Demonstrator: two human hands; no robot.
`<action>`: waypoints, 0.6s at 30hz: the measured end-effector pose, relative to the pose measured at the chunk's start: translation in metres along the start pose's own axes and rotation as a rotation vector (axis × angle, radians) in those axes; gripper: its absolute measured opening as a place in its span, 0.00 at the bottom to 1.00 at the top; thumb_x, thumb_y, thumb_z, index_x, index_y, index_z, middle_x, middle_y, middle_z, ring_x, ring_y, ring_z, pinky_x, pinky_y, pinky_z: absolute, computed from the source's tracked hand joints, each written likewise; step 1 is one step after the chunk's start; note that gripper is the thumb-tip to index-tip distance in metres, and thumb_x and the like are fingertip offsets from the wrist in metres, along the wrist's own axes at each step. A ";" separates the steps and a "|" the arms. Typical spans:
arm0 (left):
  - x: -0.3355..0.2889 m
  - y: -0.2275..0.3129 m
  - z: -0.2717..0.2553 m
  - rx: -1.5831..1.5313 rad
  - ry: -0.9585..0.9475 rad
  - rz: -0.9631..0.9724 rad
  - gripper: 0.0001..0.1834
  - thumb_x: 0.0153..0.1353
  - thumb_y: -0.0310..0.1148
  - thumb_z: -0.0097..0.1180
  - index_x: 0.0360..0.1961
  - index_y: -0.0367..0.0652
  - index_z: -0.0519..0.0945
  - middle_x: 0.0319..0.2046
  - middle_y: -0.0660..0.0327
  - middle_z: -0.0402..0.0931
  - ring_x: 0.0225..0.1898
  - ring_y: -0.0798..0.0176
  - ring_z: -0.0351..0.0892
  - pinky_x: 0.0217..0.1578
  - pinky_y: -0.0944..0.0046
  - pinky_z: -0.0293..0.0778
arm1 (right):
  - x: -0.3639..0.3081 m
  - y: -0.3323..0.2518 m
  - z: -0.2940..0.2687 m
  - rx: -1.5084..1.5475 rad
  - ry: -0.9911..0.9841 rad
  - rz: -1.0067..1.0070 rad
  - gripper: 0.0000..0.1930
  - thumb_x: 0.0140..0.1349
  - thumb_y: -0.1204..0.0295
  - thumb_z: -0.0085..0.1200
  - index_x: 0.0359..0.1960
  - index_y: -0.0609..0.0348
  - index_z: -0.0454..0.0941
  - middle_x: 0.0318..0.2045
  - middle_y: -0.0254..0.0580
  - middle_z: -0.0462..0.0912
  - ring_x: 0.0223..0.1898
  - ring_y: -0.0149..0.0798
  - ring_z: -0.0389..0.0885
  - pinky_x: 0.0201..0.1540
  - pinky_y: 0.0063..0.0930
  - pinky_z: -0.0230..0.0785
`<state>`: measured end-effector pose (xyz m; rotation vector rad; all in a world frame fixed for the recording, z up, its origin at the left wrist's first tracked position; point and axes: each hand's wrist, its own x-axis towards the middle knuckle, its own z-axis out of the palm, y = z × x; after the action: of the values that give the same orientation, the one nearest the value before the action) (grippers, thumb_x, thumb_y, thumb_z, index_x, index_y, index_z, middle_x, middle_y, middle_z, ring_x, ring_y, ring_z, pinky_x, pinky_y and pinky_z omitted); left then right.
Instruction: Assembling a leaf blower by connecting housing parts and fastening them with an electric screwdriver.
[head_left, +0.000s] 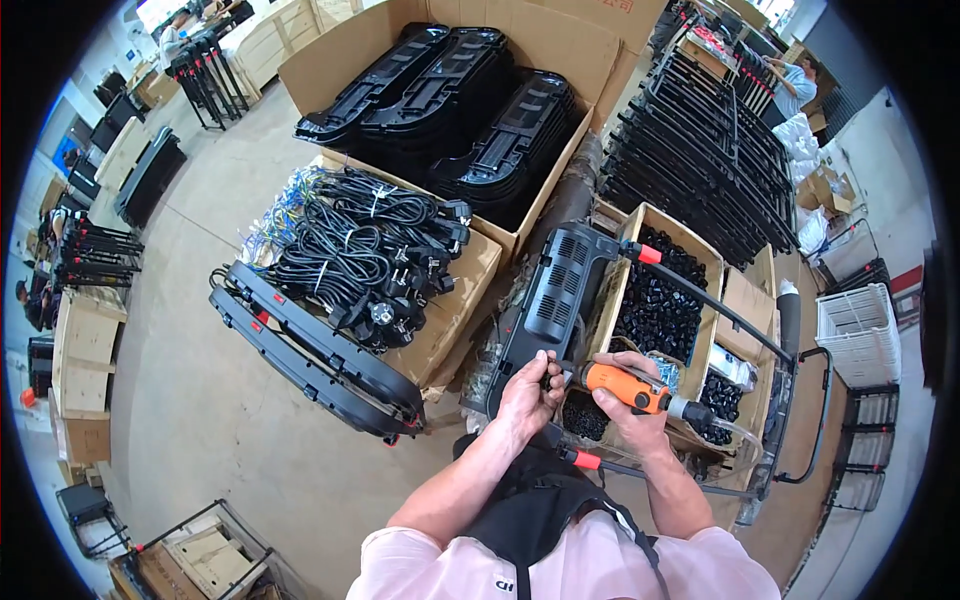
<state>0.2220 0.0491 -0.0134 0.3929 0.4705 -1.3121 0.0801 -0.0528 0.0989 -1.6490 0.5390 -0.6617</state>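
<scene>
A: Head view, the only one. Right hand?

B: Right hand (pixel 640 424) is wrapped around an orange power driver (pixel 622 384); tip points left, clear hose (pixel 745 432) trails off the back end.

A: Left?

B: Left hand (pixel 530 400) has its fingers curled together right by the driver's tip. Can't tell what's pinched in there, or if anything is.

A: Where's the workpiece?

B: Black plastic housing (pixel 560 282), vented, lies just beyond the left hand, tilted up toward the right. Its lower end runs behind the fingers; contact unclear. Black tubular frame (pixel 722 308) with a red clip (pixel 648 255) reaches right from near its upper end.

A: How do they handle?

B: Guessing: driver is fairly dense but one-handable, rigid, smooth-shelled. Grip around the orange body, clear of the tip; the hose probably drags a bit.

A: Housing?

B: Looks like a thin, stiff shell, light for its length. Slick on the broad faces, likely, and the vent slats could crack if squeezed. Take it by the long side edges, one hand near each end.

A: Nearby?

B: Small black parts (pixel 655 310) right of the housing.
</scene>
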 end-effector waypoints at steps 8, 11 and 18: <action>0.009 0.021 0.013 -0.059 -0.050 -0.007 0.15 0.79 0.44 0.53 0.53 0.45 0.80 0.32 0.68 0.76 0.30 0.69 0.73 0.29 0.70 0.70 | 0.036 -0.006 0.017 0.006 0.017 0.084 0.29 0.61 0.77 0.71 0.62 0.61 0.70 0.57 0.52 0.83 0.60 0.43 0.82 0.66 0.41 0.75; 0.005 0.024 0.022 0.051 0.040 0.029 0.18 0.80 0.45 0.52 0.57 0.42 0.80 0.33 0.69 0.77 0.31 0.70 0.73 0.30 0.70 0.70 | 0.054 -0.005 0.024 -0.002 0.040 0.110 0.29 0.62 0.76 0.71 0.62 0.62 0.70 0.58 0.52 0.83 0.60 0.42 0.82 0.66 0.40 0.74; -0.007 0.070 0.000 0.503 0.111 0.160 0.15 0.77 0.31 0.48 0.58 0.41 0.82 0.27 0.73 0.68 0.25 0.76 0.65 0.24 0.73 0.62 | 0.099 -0.004 0.034 -0.036 0.009 0.167 0.28 0.61 0.77 0.71 0.62 0.61 0.72 0.57 0.50 0.84 0.60 0.40 0.82 0.66 0.38 0.75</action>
<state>0.2887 0.0694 -0.0088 0.9068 0.1885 -1.2475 0.1753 -0.0940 0.1110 -1.6151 0.6907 -0.5388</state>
